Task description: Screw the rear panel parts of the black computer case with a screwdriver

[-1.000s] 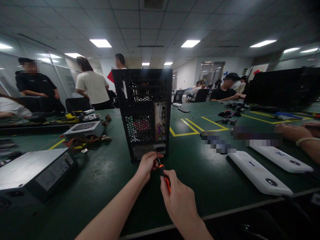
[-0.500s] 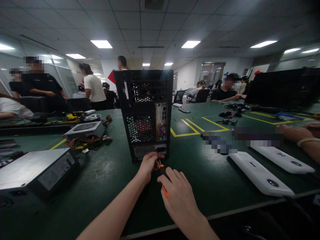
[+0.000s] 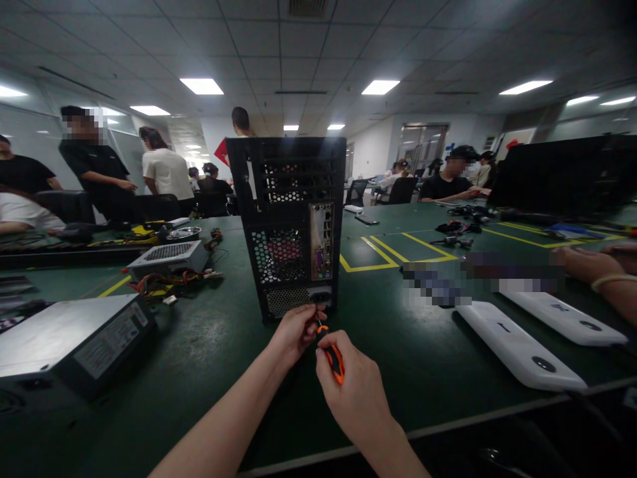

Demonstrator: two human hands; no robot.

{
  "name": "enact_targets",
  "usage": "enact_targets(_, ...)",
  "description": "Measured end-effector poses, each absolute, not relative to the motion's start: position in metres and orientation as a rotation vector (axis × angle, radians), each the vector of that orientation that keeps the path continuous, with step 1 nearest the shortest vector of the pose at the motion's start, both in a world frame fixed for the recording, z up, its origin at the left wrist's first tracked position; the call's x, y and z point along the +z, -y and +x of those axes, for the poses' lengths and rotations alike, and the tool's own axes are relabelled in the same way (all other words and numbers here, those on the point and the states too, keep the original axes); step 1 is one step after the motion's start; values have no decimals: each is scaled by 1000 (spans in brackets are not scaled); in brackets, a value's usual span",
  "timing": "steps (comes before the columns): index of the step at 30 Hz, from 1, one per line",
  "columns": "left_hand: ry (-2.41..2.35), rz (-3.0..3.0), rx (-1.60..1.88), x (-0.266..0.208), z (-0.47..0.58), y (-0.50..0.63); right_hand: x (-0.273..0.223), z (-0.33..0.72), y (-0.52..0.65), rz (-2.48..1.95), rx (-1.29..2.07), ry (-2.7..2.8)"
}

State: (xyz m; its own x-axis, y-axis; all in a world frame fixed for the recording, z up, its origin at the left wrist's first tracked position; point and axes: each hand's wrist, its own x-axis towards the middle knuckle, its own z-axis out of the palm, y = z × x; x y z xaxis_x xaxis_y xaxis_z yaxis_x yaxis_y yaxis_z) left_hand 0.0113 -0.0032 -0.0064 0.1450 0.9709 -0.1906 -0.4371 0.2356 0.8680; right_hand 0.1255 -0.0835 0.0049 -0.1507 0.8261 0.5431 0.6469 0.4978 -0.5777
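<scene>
A black computer case (image 3: 293, 216) stands upright, its rear panel facing me. At that panel's lower right corner, by the power supply's socket, my left hand (image 3: 294, 335) is closed with thumb and fingers together. Whatever it pinches is too small to make out. My right hand (image 3: 355, 385) grips the orange and black handle of a screwdriver (image 3: 336, 364). The thin shaft points up towards the case, and its tip is hidden at my left fingers.
On the left lie a large power supply (image 3: 79, 332), a smaller power supply (image 3: 172, 257) with loose cables, and a metal dish (image 3: 184, 234). White devices (image 3: 517, 345) lie right, near another person's hand (image 3: 587, 265). A monitor (image 3: 552, 176) stands behind. Yellow tape (image 3: 371, 268) marks the green table.
My right hand has turned, its fingers now curled more tightly around the screwdriver handle, exposing more of it. My left hand stays at the case's corner. People at back left have shifted.
</scene>
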Motion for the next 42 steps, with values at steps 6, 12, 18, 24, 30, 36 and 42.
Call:
enact_targets(6, -951, 775, 1187, -10, 11, 0, 3, 126, 87, -1191, 287, 1948)
enact_targets(12, -1044, 819, 1198, -9, 11, -1, -5, 125, 87, -1170, 113, 2018)
enact_targets(18, -1097, 883, 1104, -7, 11, -1, -6, 127, 83, -1141, 63, 1864)
enact_targets(24, -1172, 1022, 1148, -2, 15, 0, -9, 132, 81, -1084, 114, 1814)
enact_targets(30, -1167, 1060, 1172, -6, 14, 0, -5, 131, 81, -1157, 183, 1831)
enact_targets(36, -1170, 1091, 1181, -10, 14, -2, -13, 130, 77, -1072, 21, 1836)
enact_targets(42, -1164, 1088, 1194, -7, 16, 0, -16, 137, 76, -1137, 32, 1802)
